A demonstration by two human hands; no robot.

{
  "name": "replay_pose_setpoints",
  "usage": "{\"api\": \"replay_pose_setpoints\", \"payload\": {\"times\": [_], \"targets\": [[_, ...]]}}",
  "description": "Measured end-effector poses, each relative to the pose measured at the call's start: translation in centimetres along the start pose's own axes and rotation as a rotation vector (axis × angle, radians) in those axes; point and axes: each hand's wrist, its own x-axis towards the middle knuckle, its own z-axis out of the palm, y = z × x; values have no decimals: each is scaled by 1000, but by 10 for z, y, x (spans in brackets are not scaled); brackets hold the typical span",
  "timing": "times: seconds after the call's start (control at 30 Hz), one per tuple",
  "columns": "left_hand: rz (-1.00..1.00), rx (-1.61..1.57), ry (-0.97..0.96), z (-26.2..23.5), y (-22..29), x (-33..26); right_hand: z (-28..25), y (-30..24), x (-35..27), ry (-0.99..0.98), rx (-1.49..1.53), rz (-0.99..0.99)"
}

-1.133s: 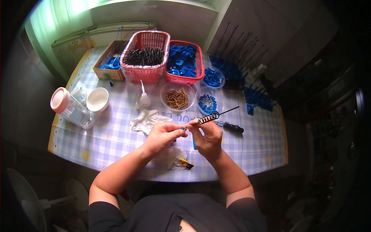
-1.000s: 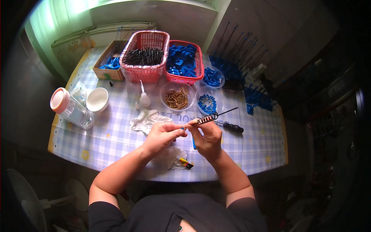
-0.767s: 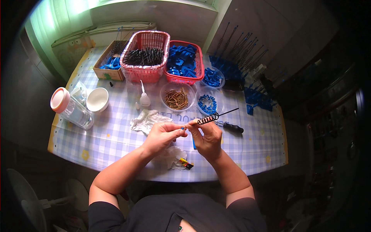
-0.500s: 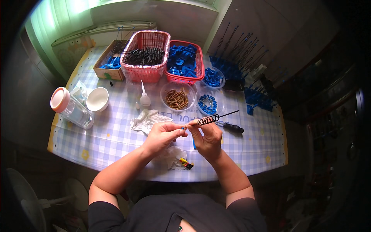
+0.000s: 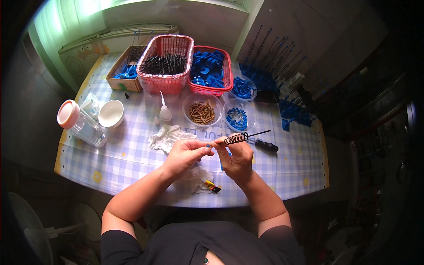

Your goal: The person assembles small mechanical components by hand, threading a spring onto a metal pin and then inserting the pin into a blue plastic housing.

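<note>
My left hand (image 5: 186, 155) is closed, pinching a small blue piece (image 5: 208, 146) between thumb and fingertips. Touching its fingertips, my right hand (image 5: 237, 160) is closed on a black coiled spring (image 5: 236, 138). The spring's thin straight end sticks out to the right, above a black-handled tool (image 5: 266, 146). What joins the spring and the blue piece is hidden by the fingers. Something blue lies partly covered beneath my right hand. Crumpled white tissue (image 5: 168, 138) is near my left hand. More tissue (image 5: 197, 180) and a small yellow-and-black tube (image 5: 213, 186) lie between my forearms.
Behind my hands stand bowls of brass-coloured screws (image 5: 202, 113) and blue pieces (image 5: 237, 119). Farther back are a pink basket of black springs (image 5: 164, 65) and a red basket of blue parts (image 5: 207, 69). At left stand a bottle (image 5: 84, 125) and a white bowl (image 5: 111, 113).
The black spring has tilted a little and shifted slightly left with my right hand. My left hand stays in nearly the same place.
</note>
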Motion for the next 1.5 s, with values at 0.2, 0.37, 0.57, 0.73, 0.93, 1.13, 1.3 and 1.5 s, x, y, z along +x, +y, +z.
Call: {"api": "replay_pose_setpoints", "payload": {"times": [0.2, 0.37, 0.57, 0.73, 0.93, 1.13, 1.3, 1.5], "targets": [[-1, -20, -3, 1, 1, 0, 0, 0, 0, 6, 8, 0], [-16, -35, -2, 0, 0, 0, 0, 0, 1, 15, 28, -21], [0, -44, 2, 0, -1, 0, 0, 1, 0, 8, 28, -47], [0, -40, -3, 1, 0, 1, 0, 0, 2, 17, 24, -39], [-5, -34, 10, 1, 0, 0, 0, 1, 0, 5, 19, -42], [1, -52, 7, 1, -2, 1, 0, 2, 0, 0, 15, -53], [3, -60, 7, 0, -3, 1, 0, 1, 0, 3, 16, -48], [0, -64, -2, 0, -3, 2, 0, 2, 0, 19, 14, -67]]}}
